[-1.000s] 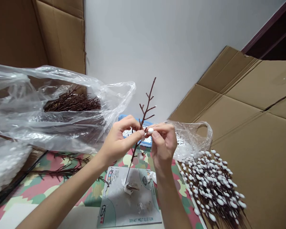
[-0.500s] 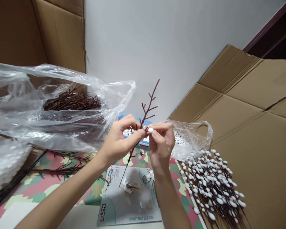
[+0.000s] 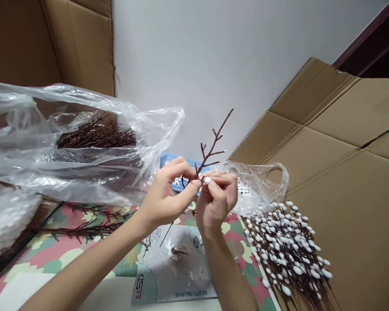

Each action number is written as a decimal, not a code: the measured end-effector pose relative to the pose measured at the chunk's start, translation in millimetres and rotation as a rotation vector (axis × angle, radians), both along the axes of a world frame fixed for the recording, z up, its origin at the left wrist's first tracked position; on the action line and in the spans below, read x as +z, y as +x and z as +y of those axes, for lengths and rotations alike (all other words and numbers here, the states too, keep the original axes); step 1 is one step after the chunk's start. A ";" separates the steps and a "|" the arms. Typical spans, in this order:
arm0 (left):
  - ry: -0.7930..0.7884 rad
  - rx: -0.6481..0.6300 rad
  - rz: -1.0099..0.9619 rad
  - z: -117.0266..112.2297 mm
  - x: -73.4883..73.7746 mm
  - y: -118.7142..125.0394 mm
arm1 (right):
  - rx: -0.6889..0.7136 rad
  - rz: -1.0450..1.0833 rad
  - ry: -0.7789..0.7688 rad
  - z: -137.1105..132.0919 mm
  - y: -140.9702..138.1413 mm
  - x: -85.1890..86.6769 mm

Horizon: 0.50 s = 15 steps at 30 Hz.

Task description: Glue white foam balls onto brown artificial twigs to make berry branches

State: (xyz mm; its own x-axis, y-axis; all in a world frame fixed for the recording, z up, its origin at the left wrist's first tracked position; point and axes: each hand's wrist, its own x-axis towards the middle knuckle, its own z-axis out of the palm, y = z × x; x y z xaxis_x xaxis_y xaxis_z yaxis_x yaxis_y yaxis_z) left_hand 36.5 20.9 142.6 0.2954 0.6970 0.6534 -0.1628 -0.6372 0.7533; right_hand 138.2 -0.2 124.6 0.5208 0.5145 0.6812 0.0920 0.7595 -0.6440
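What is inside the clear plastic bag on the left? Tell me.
The clear plastic bag holds a bundle of dark brown twigs, seen through the film. Below them, creased, glare-filled plastic covers the rest, so whatever lies there cannot be made out.

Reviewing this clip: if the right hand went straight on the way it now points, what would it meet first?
Probably the thin brown twig held by the left hand, just beyond the white round bead pinched in the right hand; the bead looks close, though depth is unclear.
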 end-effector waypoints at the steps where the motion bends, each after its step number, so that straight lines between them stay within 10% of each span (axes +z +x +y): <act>1: 0.001 0.000 0.000 0.2 -0.1 0.0 | -0.007 -0.004 -0.001 0.0 -0.3 -0.1; 15: -0.074 -0.034 -0.036 8.5 -2.2 -3.2 | 0.065 -0.098 -0.064 6.3 18.4 -1.4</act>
State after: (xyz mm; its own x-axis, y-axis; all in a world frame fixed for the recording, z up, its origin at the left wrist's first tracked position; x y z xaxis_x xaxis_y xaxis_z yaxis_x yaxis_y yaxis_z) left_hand 33.4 29.3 140.4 0.2973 0.7335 0.6113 -0.2115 -0.5737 0.7913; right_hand 156.6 6.0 123.2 0.4176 0.5891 0.6918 0.1086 0.7235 -0.6817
